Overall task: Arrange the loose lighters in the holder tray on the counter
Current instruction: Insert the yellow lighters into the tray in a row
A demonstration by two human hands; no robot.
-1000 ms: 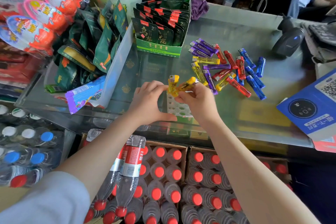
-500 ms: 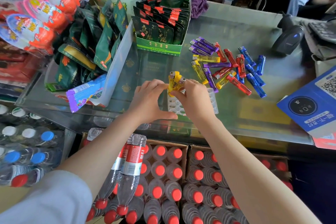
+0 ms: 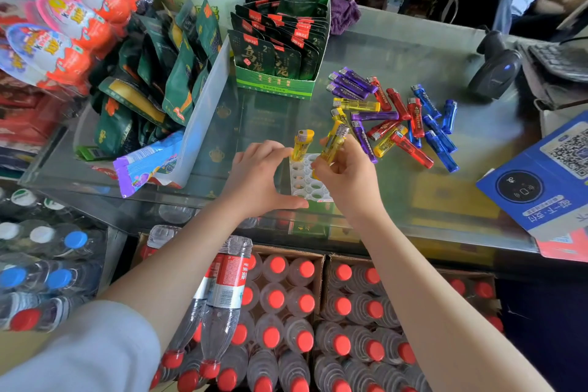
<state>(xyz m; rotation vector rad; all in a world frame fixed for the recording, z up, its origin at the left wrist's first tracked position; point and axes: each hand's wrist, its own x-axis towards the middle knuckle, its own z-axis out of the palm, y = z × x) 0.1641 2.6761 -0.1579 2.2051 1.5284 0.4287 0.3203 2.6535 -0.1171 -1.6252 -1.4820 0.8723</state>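
A white holder tray with round holes lies on the glass counter. One yellow lighter stands upright in its far left hole. My left hand spans the tray's left side, fingertips against that lighter's base and thumb along the tray's near edge. My right hand pinches a second yellow lighter, tilted, just above the tray's right part, and hides that part. A pile of loose lighters, purple, red, yellow and blue, lies behind and to the right of the tray.
A green box of tea packets stands behind the tray, and a clear bin of snack bags at the left. At the right are a barcode scanner and a blue QR sign. Crates of red-capped bottles sit below the counter.
The two yellow lighters, held together over the tray before, have parted. One now stands in the tray's far left hole, and my right hand has drawn the other slightly to the right.
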